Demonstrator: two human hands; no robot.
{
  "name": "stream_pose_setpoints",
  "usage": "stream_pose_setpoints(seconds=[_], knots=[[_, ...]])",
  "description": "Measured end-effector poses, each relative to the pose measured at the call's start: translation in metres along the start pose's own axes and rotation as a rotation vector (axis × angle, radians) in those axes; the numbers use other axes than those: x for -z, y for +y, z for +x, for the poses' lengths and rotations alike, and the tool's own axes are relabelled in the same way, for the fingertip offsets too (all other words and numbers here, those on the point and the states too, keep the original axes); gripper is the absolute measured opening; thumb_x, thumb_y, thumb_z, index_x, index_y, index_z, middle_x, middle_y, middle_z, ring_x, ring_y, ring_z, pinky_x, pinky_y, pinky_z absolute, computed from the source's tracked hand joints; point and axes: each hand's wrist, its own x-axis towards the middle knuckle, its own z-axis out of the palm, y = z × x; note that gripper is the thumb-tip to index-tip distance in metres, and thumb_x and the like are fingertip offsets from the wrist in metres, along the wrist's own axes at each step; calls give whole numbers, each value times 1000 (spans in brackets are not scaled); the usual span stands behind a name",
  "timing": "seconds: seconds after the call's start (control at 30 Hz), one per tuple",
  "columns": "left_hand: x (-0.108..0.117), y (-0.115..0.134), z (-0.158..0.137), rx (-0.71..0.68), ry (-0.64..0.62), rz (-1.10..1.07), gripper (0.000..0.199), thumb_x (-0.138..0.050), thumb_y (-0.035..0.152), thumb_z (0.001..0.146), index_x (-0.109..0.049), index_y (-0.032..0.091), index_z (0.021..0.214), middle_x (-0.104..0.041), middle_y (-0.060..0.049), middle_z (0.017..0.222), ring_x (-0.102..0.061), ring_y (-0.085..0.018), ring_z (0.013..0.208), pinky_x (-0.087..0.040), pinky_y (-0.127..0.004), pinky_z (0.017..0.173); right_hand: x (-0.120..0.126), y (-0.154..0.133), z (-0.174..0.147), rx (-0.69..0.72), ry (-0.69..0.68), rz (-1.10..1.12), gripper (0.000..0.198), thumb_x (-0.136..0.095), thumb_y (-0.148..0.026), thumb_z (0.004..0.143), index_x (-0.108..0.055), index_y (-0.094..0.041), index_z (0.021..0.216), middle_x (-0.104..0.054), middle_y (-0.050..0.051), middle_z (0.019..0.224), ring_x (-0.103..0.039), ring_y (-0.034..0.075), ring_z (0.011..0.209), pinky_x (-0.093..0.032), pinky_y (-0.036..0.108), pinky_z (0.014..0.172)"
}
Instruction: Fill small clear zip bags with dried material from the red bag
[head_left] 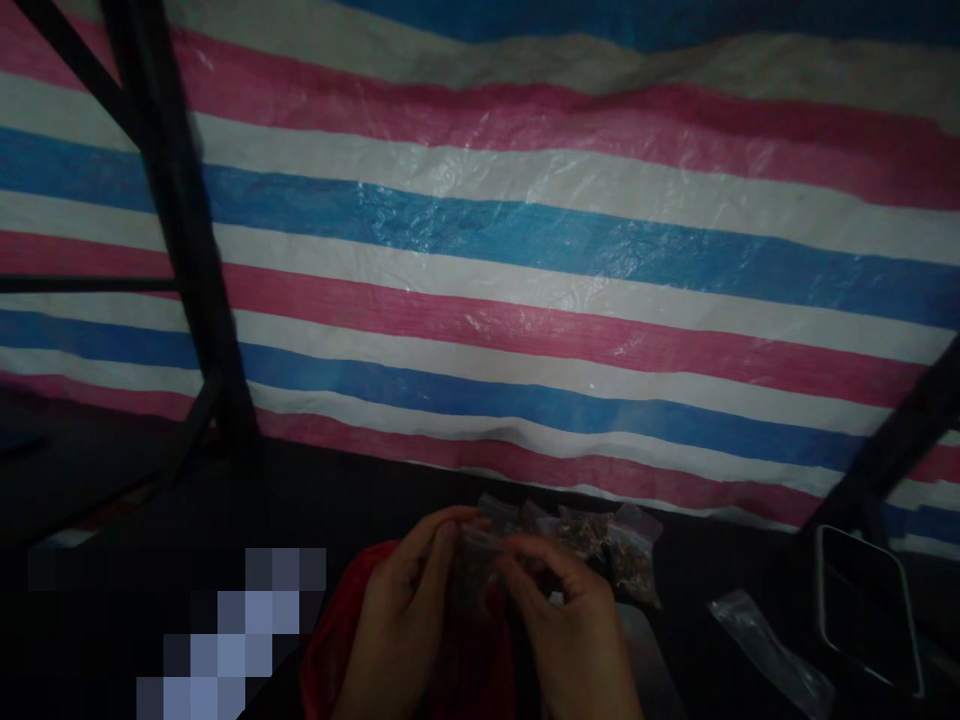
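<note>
Two hands are working low in the head view, in dim light. We are pinching a small clear packet [471,545] between them: the left hand [409,610] is closing thumb and forefinger on its left edge, the right hand [574,625] is gripping its right side with narrow, curled fingers. The packet is sitting between the fingertips, just above both palms, its long axis running roughly left to right; the contents are too dark to identify.

Several more filled packets [600,545] are lying in a loose cluster just beyond the right hand, up and to the right of it, so the right hand is the nearer one to them. Whether the held packet is touching that cluster, we cannot tell.

A red cloth or bag [337,640] is lying under and to the left of the left hand. An empty clear plastic bag [765,645] is lying well to the right, near a dark tray with a pale rim [862,600]. A striped tarp [525,250] is filling the background, with a dark frame post [187,220] crossing it on the left.
</note>
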Motion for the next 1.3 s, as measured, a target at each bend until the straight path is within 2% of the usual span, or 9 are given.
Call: stream_pose_setpoints(seconds=[0.1,0.2,0.27,0.33,0.4,0.53,0.9,1.13,1.3], knots=[[-1,4,-1,-7,-66,-8,42,-58,54,95,-78,22,115,-85,-4,104,-79,-21,92,-62,-24,78,7,10,-6,-19,-41,-44,22,-72,-44,89,-81,-24,86,-75,3,76,-67,21,70,-53,26,64],[-2,6,-4,78,-240,-54,41,-65,51,94,-75,25,123,-84,-1,101,-78,-20,90,-59,-24,76,15,16,-10,-32,-53,-46,24,-71,-45,90,-76,-23,85,-68,1,71,-61,18,65,-50,24,59],[-4,5,-6,122,-367,-73,34,-72,48,91,-78,25,116,-83,-1,99,-77,-20,92,-57,-24,78,18,16,-12,-39,-37,-22,22,-70,-43,88,-73,-22,81,-64,0,69,-59,17,64,-49,23,58],[-6,5,-7,121,-420,-66,27,-74,46,91,-81,23,102,-81,0,91,-74,-18,86,-54,-22,73,19,12,-12,-43,-5,-3,21,-69,-41,85,-72,-22,77,-62,-1,66,-58,17,62,-48,23,56],[-9,6,-8,103,-410,-60,25,-73,46,91,-81,22,92,-79,1,86,-70,-16,79,-50,-22,68,19,7,-12,-58,9,11,21,-70,-42,82,-74,-22,77,-63,-1,66,-59,18,62,-49,24,57],[-10,13,-9,92,-354,-40,22,-74,44,89,-80,23,88,-77,2,83,-67,-15,77,-49,-21,67,20,3,-10,-114,-23,77,29,-72,-50,81,-78,-22,83,-73,4,75,-67,21,68,-54,27,62],[-3,15,-19,71,-260,-22,24,-71,45,90,-80,23,94,-77,-1,87,-70,-19,80,-53,-24,70,23,6,-15,-160,-108,170,33,-78,-53,80,-77,-20,84,-76,5,76,-70,23,70,-54,28,60],[-6,20,-31,71,-235,-68,22,-70,44,92,-81,25,97,-80,-1,92,-73,-21,92,-56,-25,79,26,4,-16,-94,-100,103,28,-71,-48,90,-77,-21,91,-77,4,79,-71,22,73,-56,27,63],[-1,18,-31,110,-220,-88,30,-71,53,91,-81,25,96,-78,0,81,-72,-19,79,-55,-23,69,22,-2,-15,-29,-90,68,24,-71,-44,89,-80,-22,93,-81,7,88,-76,24,79,-59,29,70]])
